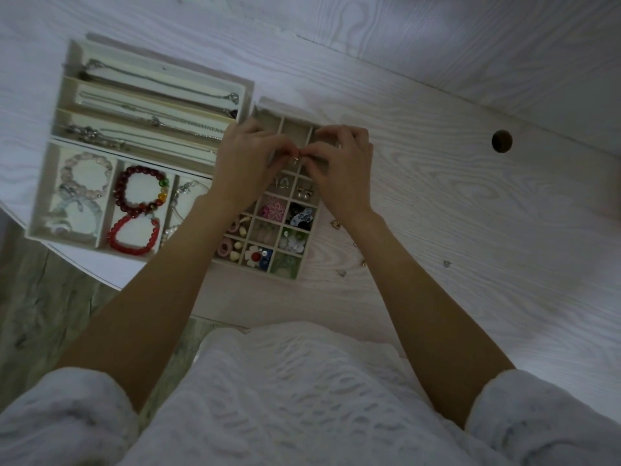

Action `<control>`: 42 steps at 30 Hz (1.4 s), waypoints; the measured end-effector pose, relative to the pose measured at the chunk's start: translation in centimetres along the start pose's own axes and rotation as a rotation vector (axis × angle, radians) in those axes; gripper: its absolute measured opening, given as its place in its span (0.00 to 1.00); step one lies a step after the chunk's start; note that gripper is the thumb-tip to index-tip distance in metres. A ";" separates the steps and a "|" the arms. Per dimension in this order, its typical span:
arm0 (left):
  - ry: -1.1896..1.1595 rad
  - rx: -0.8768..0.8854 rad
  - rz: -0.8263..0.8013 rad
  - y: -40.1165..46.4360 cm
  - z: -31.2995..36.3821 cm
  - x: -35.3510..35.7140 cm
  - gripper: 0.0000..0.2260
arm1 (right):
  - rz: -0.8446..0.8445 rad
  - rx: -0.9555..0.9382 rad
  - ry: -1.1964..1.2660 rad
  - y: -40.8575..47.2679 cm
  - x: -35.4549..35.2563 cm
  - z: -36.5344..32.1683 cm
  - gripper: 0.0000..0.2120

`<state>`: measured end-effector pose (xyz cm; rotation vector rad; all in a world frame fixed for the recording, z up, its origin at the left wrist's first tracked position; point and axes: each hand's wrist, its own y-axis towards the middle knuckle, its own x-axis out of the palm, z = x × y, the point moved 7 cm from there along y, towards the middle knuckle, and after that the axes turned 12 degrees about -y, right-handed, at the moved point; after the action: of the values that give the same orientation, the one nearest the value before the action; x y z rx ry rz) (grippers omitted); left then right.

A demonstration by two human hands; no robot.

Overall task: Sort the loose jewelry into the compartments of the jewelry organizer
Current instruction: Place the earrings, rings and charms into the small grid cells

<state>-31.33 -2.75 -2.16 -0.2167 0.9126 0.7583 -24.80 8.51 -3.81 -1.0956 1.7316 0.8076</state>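
A beige grid tray [300, 276] with many small compartments lies in the middle of the white desk, its near cells filled with earrings and flower pieces. Over its far half, my left hand [247, 163] and my right hand [341, 166] meet fingertip to fingertip. Together they pinch a tiny metal earring [295, 159] above the cells. A few small loose pieces [335, 224] lie on the desk just right of the tray. Left of it, a bracelet tray [40, 210] holds a red bead bracelet [134, 235], and a necklace tray [72, 58] sits behind.
The desk edge curves away at the lower left, with grey wooden floor [50, 297] beyond. A round cable hole [501, 141] is at the right back of the desk. A wall panel rises behind the desk. My white knit clothing fills the bottom of the view.
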 end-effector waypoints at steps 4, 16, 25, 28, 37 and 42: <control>0.011 0.016 -0.021 0.0 -0.2 0.3 0.06 | -0.030 0.001 -0.017 0.2 0.3 0.1 0.06; 0.018 -0.009 0.177 -1.9 -1.4 -1.6 0.07 | 0.054 -0.053 -0.041 0.4 -0.2 -0.2 0.04; 0.098 -0.228 0.252 -5.1 -3.4 -2.0 0.11 | -0.073 -0.390 -0.309 2.3 -0.1 -2.9 0.12; 0.076 -0.245 0.221 -5.3 -3.8 -2.0 0.13 | -0.149 -0.369 -0.447 2.8 0.3 -3.6 0.10; 0.071 -0.240 0.147 -5.1 -2.8 -0.8 0.14 | -0.072 -0.273 -0.626 2.5 1.2 -4.7 0.04; 0.058 -0.251 0.144 -4.9 -2.8 -0.7 0.13 | 0.113 -0.236 -0.287 2.2 -2.1 -3.7 0.05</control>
<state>-30.08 -8.03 -3.98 -0.3984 0.8937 1.0054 -27.64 6.89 -0.31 -0.9845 1.4920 1.2033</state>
